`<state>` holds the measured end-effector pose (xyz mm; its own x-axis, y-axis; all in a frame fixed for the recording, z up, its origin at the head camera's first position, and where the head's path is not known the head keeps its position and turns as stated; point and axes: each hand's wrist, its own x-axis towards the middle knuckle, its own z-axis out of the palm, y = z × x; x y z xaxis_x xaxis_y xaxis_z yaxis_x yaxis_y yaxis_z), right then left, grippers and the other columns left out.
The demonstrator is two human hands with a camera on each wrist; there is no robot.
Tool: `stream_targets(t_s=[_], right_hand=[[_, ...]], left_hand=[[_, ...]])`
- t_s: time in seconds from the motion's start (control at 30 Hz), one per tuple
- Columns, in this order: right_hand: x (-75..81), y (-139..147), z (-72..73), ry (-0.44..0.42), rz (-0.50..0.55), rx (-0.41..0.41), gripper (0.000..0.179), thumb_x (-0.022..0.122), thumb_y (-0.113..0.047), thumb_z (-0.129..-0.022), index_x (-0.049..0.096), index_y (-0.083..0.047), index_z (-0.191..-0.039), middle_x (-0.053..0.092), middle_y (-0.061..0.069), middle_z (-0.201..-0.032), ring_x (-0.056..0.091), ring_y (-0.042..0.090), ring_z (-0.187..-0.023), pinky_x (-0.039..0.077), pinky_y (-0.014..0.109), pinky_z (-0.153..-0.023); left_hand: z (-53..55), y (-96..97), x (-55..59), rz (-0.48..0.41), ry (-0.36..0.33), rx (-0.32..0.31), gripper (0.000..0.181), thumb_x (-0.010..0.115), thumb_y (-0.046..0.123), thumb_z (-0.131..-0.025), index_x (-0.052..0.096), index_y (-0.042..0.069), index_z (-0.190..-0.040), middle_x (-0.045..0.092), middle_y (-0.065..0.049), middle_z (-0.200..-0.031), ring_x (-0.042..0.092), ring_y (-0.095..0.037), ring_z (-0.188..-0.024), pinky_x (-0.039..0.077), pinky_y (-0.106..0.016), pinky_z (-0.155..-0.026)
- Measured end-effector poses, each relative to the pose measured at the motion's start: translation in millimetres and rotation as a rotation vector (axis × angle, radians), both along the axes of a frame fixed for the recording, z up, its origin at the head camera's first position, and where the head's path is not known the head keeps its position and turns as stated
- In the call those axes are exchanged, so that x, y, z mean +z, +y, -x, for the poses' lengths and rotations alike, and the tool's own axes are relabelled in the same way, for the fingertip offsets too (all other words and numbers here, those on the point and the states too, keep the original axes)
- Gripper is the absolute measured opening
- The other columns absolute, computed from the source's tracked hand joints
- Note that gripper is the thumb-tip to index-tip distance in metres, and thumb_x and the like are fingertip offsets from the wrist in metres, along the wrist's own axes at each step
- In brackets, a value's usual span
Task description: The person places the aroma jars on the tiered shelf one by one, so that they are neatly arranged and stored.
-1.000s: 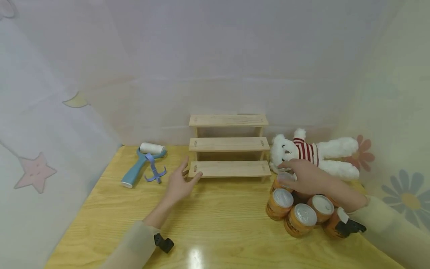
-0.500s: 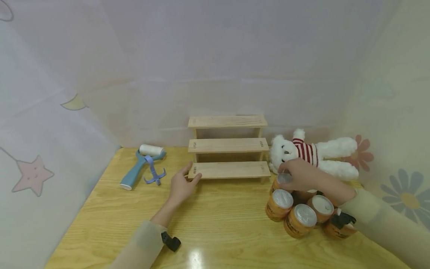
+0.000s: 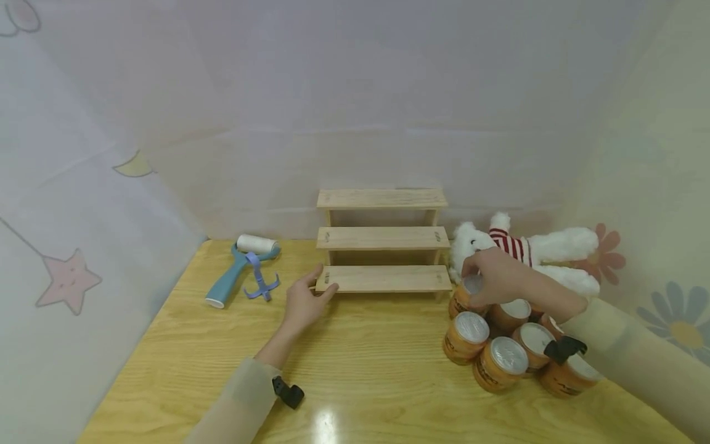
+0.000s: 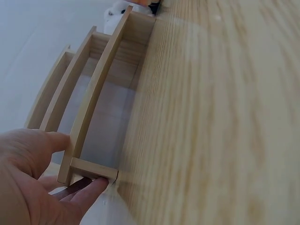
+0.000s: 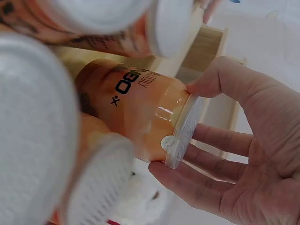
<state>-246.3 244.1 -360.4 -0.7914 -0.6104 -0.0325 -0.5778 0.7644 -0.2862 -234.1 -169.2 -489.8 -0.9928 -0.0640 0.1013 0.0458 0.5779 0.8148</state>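
A three-step wooden display shelf (image 3: 385,279) stands against the back wall. At the left end of its lowest step is my left hand (image 3: 303,305); in the left wrist view the thumb presses the board (image 4: 84,124) and the fingers lie against the end support (image 4: 96,168). My right hand (image 3: 507,280) holds the lidded rim of an orange can (image 3: 460,302) between thumb and fingers. The right wrist view shows this can (image 5: 140,112) among others, with dark lettering on its side. Whether it is off the table I cannot tell.
Several similar orange cans (image 3: 501,364) cluster at the right. Behind them lies a white plush bear (image 3: 563,242) in a striped top. At left are a blue-handled lint roller (image 3: 224,283) and a small purple hook-like stand (image 3: 261,283). Printed fabric walls enclose the table (image 3: 355,370).
My left hand has come up to the shelf's left end and taken hold there. The right hand's fingers have closed round the can's top. The view has shifted slightly.
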Motion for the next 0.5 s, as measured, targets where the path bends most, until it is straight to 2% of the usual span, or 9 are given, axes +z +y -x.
stream_targets(t_s=[0.23,0.37,0.5], right_hand=[[31.0,-2,8.4,0.012,-0.023,-0.034,0.033,0.087,-0.017,-0.073,0.077,-0.01,-0.104,0.075,0.003,-0.097,0.057,0.014,-0.075,0.048,0.03,-0.061],[51.9,-6,14.4,0.054,-0.018,-0.015,0.034,0.084,-0.015,-0.071,0.077,-0.009,-0.104,0.075,0.004,-0.096,0.054,0.015,-0.072,0.046,0.031,-0.06],[70.4,-12,22.5,0.082,-0.007,0.002,0.037,0.083,-0.013,-0.071,0.077,-0.006,-0.107,0.076,0.009,-0.102,0.057,0.017,-0.077,0.047,0.032,-0.063]], left_hand=[[1.0,-0.2,0.3,0.002,-0.001,-0.001,0.071,0.076,0.036,-0.1,0.048,0.01,-0.16,0.055,-0.022,-0.157,0.065,-0.042,-0.133,0.064,-0.043,-0.087],[1.8,-0.6,-0.2,0.013,-0.001,-0.001,0.071,0.076,0.036,-0.1,0.048,0.01,-0.16,0.054,-0.021,-0.159,0.061,-0.043,-0.138,0.061,-0.039,-0.081],[1.8,-1.0,-0.4,0.01,-0.011,0.0,0.072,0.077,0.037,-0.1,0.048,0.01,-0.16,0.053,-0.019,-0.16,0.057,-0.044,-0.142,0.057,-0.035,-0.074]])
